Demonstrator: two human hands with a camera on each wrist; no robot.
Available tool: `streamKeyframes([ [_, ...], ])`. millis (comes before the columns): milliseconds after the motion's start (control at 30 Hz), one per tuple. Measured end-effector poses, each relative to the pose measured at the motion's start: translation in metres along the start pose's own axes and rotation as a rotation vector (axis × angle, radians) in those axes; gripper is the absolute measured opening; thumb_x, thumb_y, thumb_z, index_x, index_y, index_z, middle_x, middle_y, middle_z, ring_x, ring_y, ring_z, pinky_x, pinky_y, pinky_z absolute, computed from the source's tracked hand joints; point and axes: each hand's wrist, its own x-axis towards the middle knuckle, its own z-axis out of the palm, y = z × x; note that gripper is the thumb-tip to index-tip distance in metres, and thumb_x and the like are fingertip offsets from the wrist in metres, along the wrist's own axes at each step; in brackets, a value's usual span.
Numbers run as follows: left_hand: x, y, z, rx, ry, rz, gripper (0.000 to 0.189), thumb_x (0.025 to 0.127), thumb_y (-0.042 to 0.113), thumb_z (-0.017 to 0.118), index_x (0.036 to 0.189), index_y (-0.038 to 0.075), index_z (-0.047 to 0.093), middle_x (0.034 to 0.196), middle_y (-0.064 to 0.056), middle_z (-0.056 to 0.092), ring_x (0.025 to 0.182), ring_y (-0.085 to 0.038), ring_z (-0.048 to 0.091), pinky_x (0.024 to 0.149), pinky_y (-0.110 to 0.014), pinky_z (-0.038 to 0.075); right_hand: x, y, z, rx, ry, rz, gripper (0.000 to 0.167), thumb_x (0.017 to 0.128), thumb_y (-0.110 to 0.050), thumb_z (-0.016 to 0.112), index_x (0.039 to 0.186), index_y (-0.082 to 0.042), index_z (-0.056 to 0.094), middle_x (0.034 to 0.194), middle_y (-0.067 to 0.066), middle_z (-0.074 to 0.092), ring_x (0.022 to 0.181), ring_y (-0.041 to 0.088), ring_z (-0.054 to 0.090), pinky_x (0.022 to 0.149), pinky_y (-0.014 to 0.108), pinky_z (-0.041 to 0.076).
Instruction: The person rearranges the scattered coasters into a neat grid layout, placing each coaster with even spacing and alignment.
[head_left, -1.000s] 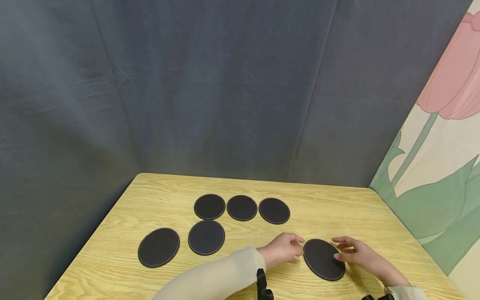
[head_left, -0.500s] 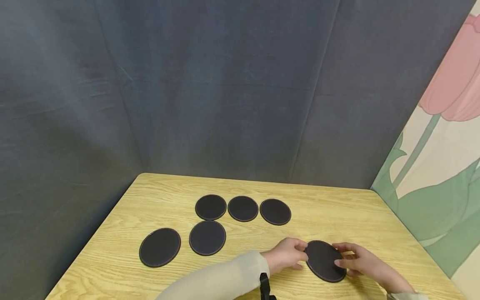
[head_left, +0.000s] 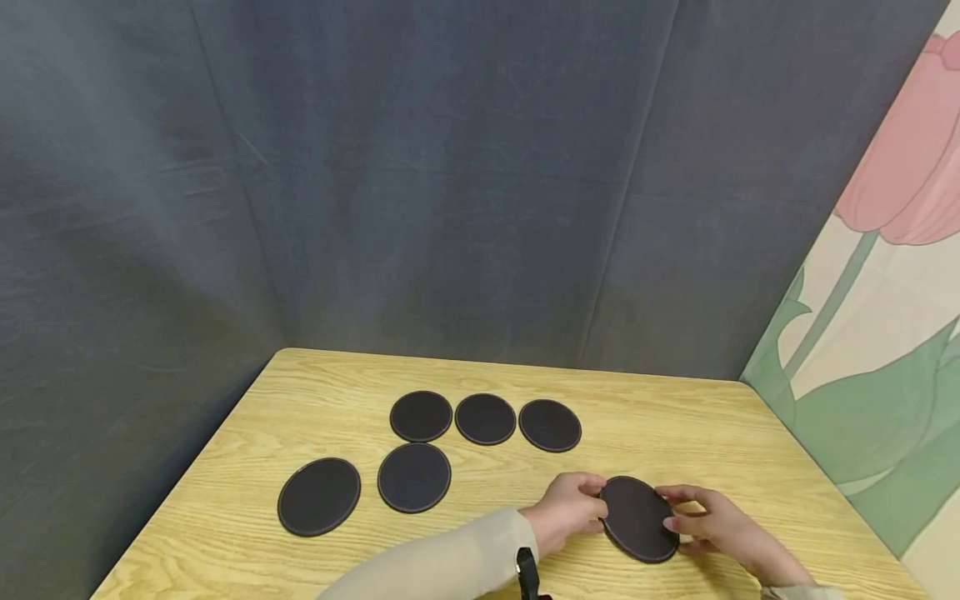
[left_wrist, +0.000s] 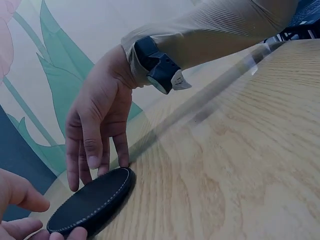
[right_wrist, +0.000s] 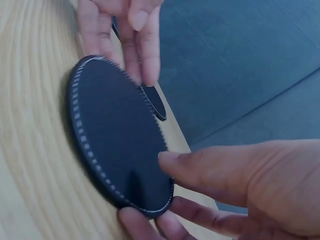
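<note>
In the head view, a round black coaster (head_left: 637,518) lies between my two hands on the right side of the table. White stitching runs round its rim in the right wrist view. My right hand (head_left: 712,527) holds its right side, thumb (right_wrist: 172,162) over the rim and fingertips (right_wrist: 136,223) against the lower edge. My left hand (head_left: 566,510) reaches its left rim with loosely straight fingers; in the left wrist view those fingertips (left_wrist: 76,234) touch the near edge while the thumb (left_wrist: 34,200) stands apart above.
Three more black coasters stand in a back row: left (head_left: 421,416), middle (head_left: 485,418) and right (head_left: 550,425). Below the left one lies another coaster (head_left: 414,477), with one further left (head_left: 319,496). A dark curtain (head_left: 450,208) hangs behind the wooden table (head_left: 337,375); a flower-painted wall (head_left: 862,358) borders the right.
The coaster between my hands has shifted slightly left since half a second ago, and my right hand with it. My left hand has come closer to its rim. The other coasters stay put.
</note>
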Motion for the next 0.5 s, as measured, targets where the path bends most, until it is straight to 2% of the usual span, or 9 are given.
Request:
streamKeyframes([
  [167, 0.003, 0.002, -0.012, 0.004, 0.007, 0.053, 0.045, 0.075, -0.019, 0.059, 0.117, -0.002, 0.065, 0.102, -0.007, 0.058, 0.073, -0.014, 0.064, 0.071, -0.029, 0.058, 0.006, -0.004, 0.008, 0.020, 0.022, -0.025, 0.065, 0.089, -0.013, 0.069, 0.138, 0.016, 0.037, 0.130, 0.035, 0.043, 0.095, 0.019, 0.062, 0.072, 0.033, 0.057],
  [367, 0.002, 0.009, -0.031, 0.052, 0.039, 0.113, 0.045, 0.076, -0.017, 0.066, 0.117, 0.003, 0.066, 0.113, -0.007, 0.057, 0.075, -0.018, 0.068, 0.071, -0.031, 0.057, 0.017, -0.018, 0.017, 0.048, 0.064, -0.019, 0.062, 0.087, -0.011, 0.071, 0.139, 0.010, 0.043, 0.132, 0.028, 0.043, 0.088, 0.016, 0.058, 0.071, 0.031, 0.057],
  [500, 0.001, 0.013, -0.042, 0.070, 0.055, 0.132, 0.045, 0.077, -0.015, 0.067, 0.117, 0.005, 0.067, 0.098, -0.010, 0.065, 0.069, -0.014, 0.065, 0.071, -0.031, 0.057, 0.023, -0.030, 0.024, 0.054, 0.090, -0.029, 0.062, 0.086, -0.010, 0.073, 0.138, 0.009, 0.045, 0.126, 0.026, 0.048, 0.085, 0.016, 0.060, 0.070, 0.031, 0.057],
])
